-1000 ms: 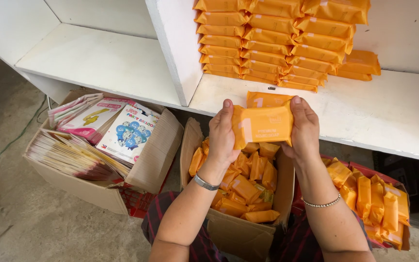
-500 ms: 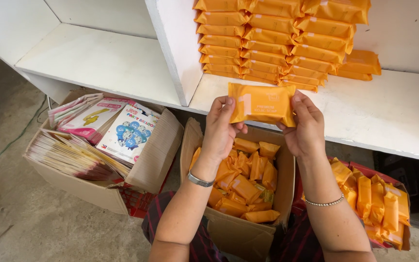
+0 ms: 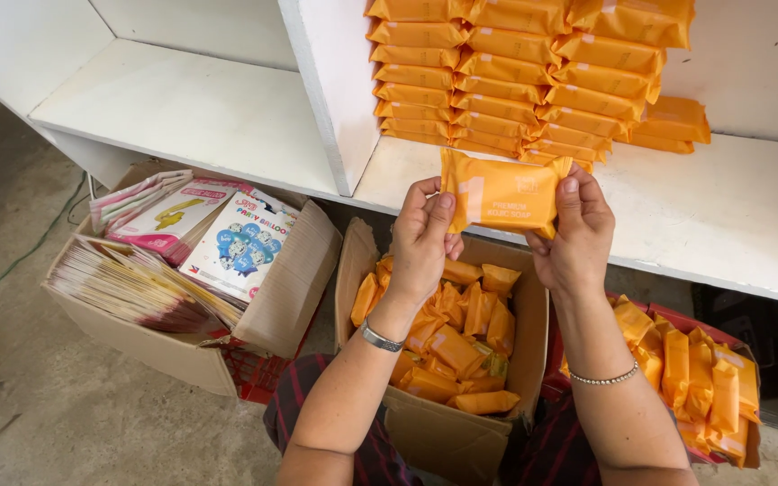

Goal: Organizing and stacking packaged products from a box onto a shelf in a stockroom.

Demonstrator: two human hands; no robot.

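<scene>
Far left: a cardboard box of flat printed packs sits on the concrete floor, its flaps open, well apart from the hands.

White shelf: a white shelf runs across the top of the view, with an upright divider near the middle.

Left hand: the left hand has its fingers closed on the left end of an orange soap packet; a metal bracelet circles that wrist.

Change: a second ago the packet was held lower, just over the box; half a second ago it was level with the shelf edge; now it is higher still and turned with its printed face to the camera. The lift has carried it out of the box and up in front of the shelf.

Packet position: in the air, between both hands, in front of the shelf edge and just below the stacked orange packets.

Packet axis: long axis runs left to right, nearly level, the right end a touch lower; the broad face points toward the viewer.

Centre box: an open cardboard box of loose orange packets stands directly beneath the hands.

Right hand: the right hand pinches the packet's right end, thumb on the front; a beaded bracelet sits on the wrist.

Far right: a red basket of more orange packets rests on the floor.
</scene>
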